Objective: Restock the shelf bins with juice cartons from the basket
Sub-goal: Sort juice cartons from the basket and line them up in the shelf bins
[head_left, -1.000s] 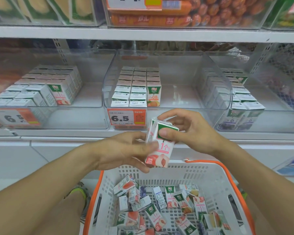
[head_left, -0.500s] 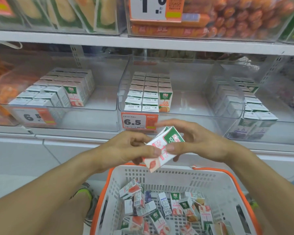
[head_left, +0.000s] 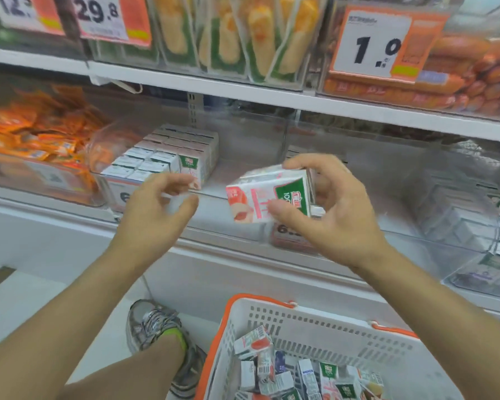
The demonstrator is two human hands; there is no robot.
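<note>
**Right hand holds one juice carton in front of the shelf bins; left hand loose**

Head view. The right hand grasps a juice carton with the thumb on its printed front face and the fingers curled over the top and far side. The carton is tipped on its side, green label end towards the right hand, red fruit picture towards the left. It is held in the air in front of the clear shelf bins, above and apart from the basket.

The left hand is just beside the carton, not touching it. Its fingers are loosely curled, thumb apart from them, nothing in it. Slight motion blur on this hand.

The left bin on the middle shelf holds rows of upright juice cartons, packed towards its left side; the right part of its floor is bare. Its price tag is partly hidden behind the left hand. A second price tag shows below the right hand, only partly legible. The right bin holds more cartons, blurred.

The basket, white with an orange rim, sits at lower right, with loose cartons lying jumbled inside.

Left of the bins: a bin of orange packets. Upper shelf: packaged corn cobs, sausages, and a price tag reading 1.0. A sneaker shows on the floor beside the basket.
</note>
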